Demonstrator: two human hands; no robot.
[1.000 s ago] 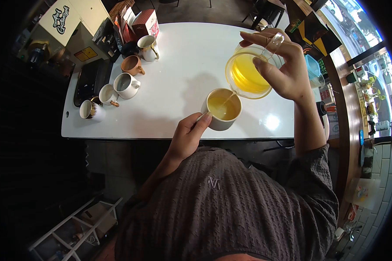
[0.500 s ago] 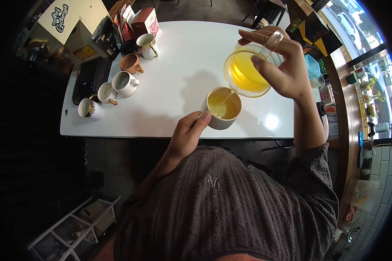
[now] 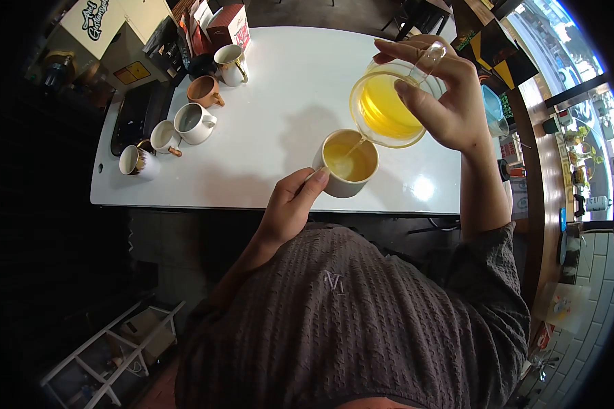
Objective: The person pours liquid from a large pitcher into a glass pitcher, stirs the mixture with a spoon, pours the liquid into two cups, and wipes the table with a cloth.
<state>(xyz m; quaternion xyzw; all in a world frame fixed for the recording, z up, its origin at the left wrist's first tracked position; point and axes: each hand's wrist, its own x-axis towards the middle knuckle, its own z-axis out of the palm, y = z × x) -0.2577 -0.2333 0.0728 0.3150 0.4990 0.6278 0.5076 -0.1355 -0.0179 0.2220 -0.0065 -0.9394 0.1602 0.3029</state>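
The cup is held just right of centre in the frame, near the lower edge of the white tabletop; whether its base touches the surface cannot be told. At the far left of the tabletop, a white-and-gold mug is set below a pale mug with a tan handle. Farther up and to the right, a white mug with a grey inside, a brown cup and a gold-handled mug are lined up on a slant. Beside this row, a black tray-like object is placed at upper left, and a red-and-white box is seen above the gold-handled mug.

At centre, the cup's handle is gripped by the left hand, its fingers closed narrowly with the thumb on top. To the right, a glass jug of yellow liquid is tilted over the cup's rim, and a thin stream is let down into the cup. The jug's clear handle is held in the curled fingers of the right hand, at upper right.
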